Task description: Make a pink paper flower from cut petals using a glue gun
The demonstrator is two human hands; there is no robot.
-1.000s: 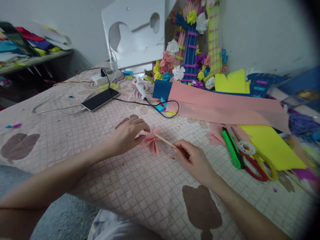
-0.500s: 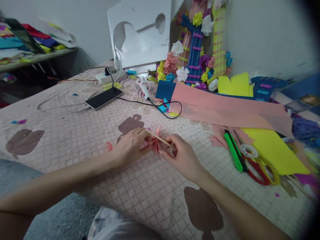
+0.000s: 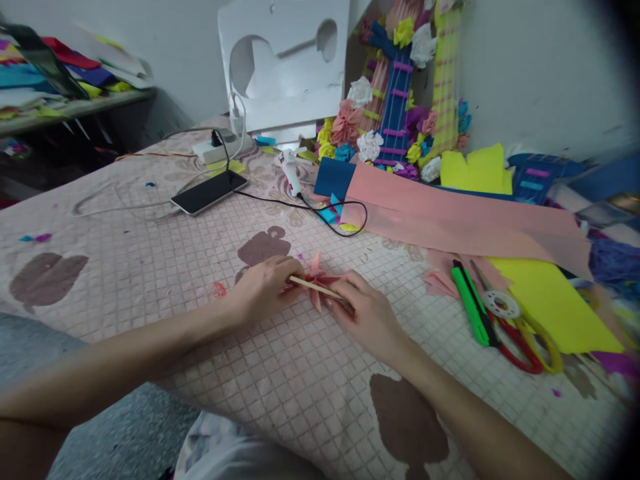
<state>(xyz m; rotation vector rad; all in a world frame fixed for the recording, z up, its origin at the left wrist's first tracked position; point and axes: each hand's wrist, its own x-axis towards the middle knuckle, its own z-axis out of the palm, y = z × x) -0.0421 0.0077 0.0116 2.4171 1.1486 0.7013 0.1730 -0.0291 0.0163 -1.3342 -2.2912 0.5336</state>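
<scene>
The patterned counter [image 3: 280,360] carries a long pink paper strip [image 3: 465,213] at its far side. Nearer, the left hand [image 3: 267,287] and right hand [image 3: 367,310] face each other low over it. The right fingers are curled closed around a thin wooden stick [image 3: 316,287]; the left fingers are bent nearly closed at its other end, their grip partly hidden. The folded pink paper piece [image 3: 316,301] lies between the hands, beneath the stick.

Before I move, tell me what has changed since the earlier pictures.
The left hand has closed on the left side of the folded pink paper. The right hand, holding the stick as before, has shifted left, bringing it across the paper. Phone, glue gun and scissors stayed put.
</scene>
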